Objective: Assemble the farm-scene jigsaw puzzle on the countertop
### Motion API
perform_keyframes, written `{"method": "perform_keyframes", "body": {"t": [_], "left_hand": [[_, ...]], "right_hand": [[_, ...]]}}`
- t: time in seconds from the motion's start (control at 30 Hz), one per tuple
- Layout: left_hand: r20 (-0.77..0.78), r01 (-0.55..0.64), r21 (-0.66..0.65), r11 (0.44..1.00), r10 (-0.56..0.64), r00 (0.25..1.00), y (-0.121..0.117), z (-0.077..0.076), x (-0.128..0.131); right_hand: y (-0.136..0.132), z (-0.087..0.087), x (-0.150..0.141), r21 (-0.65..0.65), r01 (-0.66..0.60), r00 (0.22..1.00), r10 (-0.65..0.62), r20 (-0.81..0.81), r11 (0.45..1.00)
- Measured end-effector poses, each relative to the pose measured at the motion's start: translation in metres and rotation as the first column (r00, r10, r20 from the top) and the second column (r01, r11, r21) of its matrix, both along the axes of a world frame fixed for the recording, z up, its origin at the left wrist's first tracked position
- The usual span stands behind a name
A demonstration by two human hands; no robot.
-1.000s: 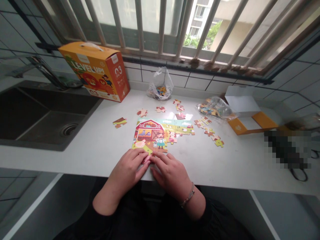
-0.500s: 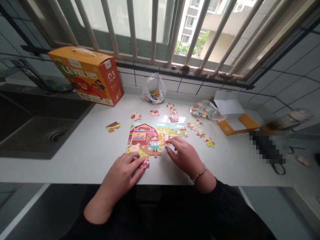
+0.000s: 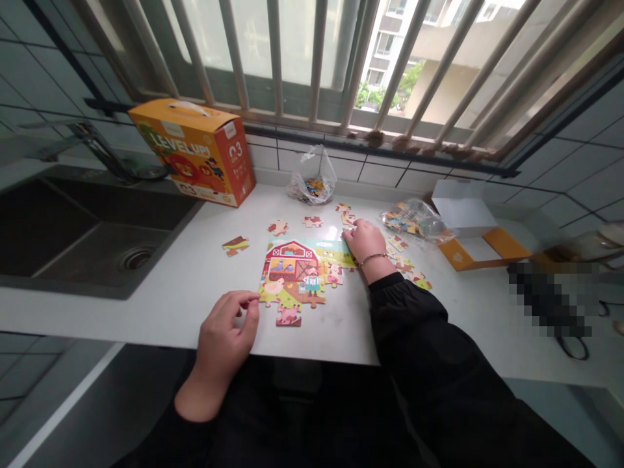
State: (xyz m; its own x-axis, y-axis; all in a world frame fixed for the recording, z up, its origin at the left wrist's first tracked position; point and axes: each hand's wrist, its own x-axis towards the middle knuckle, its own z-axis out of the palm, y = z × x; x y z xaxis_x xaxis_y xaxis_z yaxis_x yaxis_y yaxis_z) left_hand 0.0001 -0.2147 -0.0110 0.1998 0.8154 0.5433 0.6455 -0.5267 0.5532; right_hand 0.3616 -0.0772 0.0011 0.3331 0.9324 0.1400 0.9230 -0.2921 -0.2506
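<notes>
A partly joined jigsaw puzzle [image 3: 292,270] with a red barn, a farmer and a green field lies on the counter. At its lower left corner my left hand [image 3: 227,328] rests with index finger and thumb apart, the index fingertip at the puzzle's edge. A pink pig piece [image 3: 288,316] sticks out at the puzzle's bottom edge. My right hand [image 3: 368,244] reaches over the upper right part, fingers bent down to the counter. Its fingertips cover the spot of a pink and brown piece; what they hold is hidden. Just beyond lie cow-patterned puzzle pieces [image 3: 345,213].
Loose pieces lie left of the puzzle [image 3: 236,246], above it [image 3: 312,221] and to its right [image 3: 420,281]. Bags of pieces [image 3: 314,182] [image 3: 414,220], an orange box [image 3: 195,153] and an opened small box [image 3: 480,237] stand behind. A sink [image 3: 92,260] is at left.
My right hand has moved from the pig at the puzzle's middle up to its upper right. My left hand has drawn back left from the lower piece. The view has shifted slightly left.
</notes>
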Motion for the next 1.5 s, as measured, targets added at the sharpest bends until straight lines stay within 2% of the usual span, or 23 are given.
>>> {"method": "perform_keyframes", "body": {"t": [0.1,0.23,0.4,0.47,0.53,0.57,0.6,0.67,0.7,0.73,0.8,0.87,0.93,1.0,1.1,1.2,1.33,1.5], "left_hand": [[0.081,-0.118,-0.113,0.987,0.128,0.989,0.002,0.003,-0.006],[0.074,-0.108,-0.136,0.985,0.119,0.99,0.004,0.005,-0.003],[0.064,-0.081,-0.112,0.99,0.089,0.994,0.002,0.007,0.0],[0.072,-0.091,-0.121,0.989,0.1,0.992,0.002,0.007,0.0],[0.076,-0.098,-0.129,0.987,0.108,0.991,0.002,0.007,-0.001],[0.078,-0.099,-0.135,0.986,0.111,0.991,0.001,0.006,-0.001],[0.081,-0.102,-0.141,0.985,0.114,0.99,0.001,0.006,-0.001],[0.098,-0.109,-0.156,0.982,0.125,0.987,0.001,0.004,-0.001],[0.112,-0.114,-0.164,0.98,0.133,0.985,0.001,0.003,-0.001],[0.128,-0.12,-0.17,0.978,0.142,0.981,0.0,0.003,-0.001],[0.147,-0.125,-0.177,0.976,0.152,0.977,0.0,0.002,-0.002],[0.132,-0.101,-0.166,0.981,0.124,0.983,-0.001,0.002,-0.004],[0.085,-0.022,-0.128,0.991,0.033,0.996,-0.001,0.003,-0.007],[0.016,0.098,-0.08,0.992,-0.097,0.995,0.0,0.004,-0.011],[-0.112,0.255,-0.083,0.963,-0.263,0.958,0.001,0.004,-0.018],[-0.196,0.34,-0.149,0.929,-0.364,0.91,0.002,0.002,-0.027],[-0.211,0.357,-0.203,0.912,-0.397,0.893,0.004,0.003,-0.037],[-0.212,0.361,-0.215,0.908,-0.404,0.89,0.009,0.004,-0.04]], "right_hand": [[0.003,-0.007,0.006,0.054,-0.029,0.997,0.033,-0.073,0.998],[0.002,-0.008,0.012,0.215,-0.096,0.976,0.134,-0.172,0.972],[-0.006,0.008,0.01,0.295,-0.237,0.94,0.295,-0.17,0.926],[-0.015,0.016,0.0,0.343,-0.286,0.914,0.362,-0.181,0.895],[-0.03,0.023,-0.02,0.369,-0.292,0.871,0.405,-0.278,0.882],[-0.039,0.025,-0.034,0.352,-0.29,0.824,0.419,-0.381,0.89],[-0.048,0.026,-0.05,0.314,-0.322,0.726,0.446,-0.524,0.893],[-0.067,0.025,-0.083,0.222,-0.492,0.42,0.453,-0.787,0.842],[-0.076,0.023,-0.098,0.192,-0.565,0.304,0.419,-0.855,0.802],[-0.084,0.022,-0.112,0.152,-0.619,0.251,0.377,-0.891,0.771],[-0.095,0.019,-0.133,0.051,-0.683,0.275,0.321,-0.906,0.729],[-0.099,0.018,-0.145,-0.02,-0.69,0.386,0.345,-0.855,0.724],[-0.1,0.015,-0.148,-0.024,-0.672,0.497,0.427,-0.756,0.74],[-0.098,0.012,-0.148,0.012,-0.661,0.561,0.505,-0.656,0.75],[-0.094,0.007,-0.144,0.084,-0.641,0.596,0.564,-0.571,0.763],[-0.091,0.005,-0.14,0.161,-0.625,0.612,0.608,-0.506,0.764],[-0.09,0.006,-0.139,0.153,-0.648,0.635,0.64,-0.434,0.746],[-0.09,0.006,-0.139,0.108,-0.652,0.655,0.629,-0.419,0.751]]}}
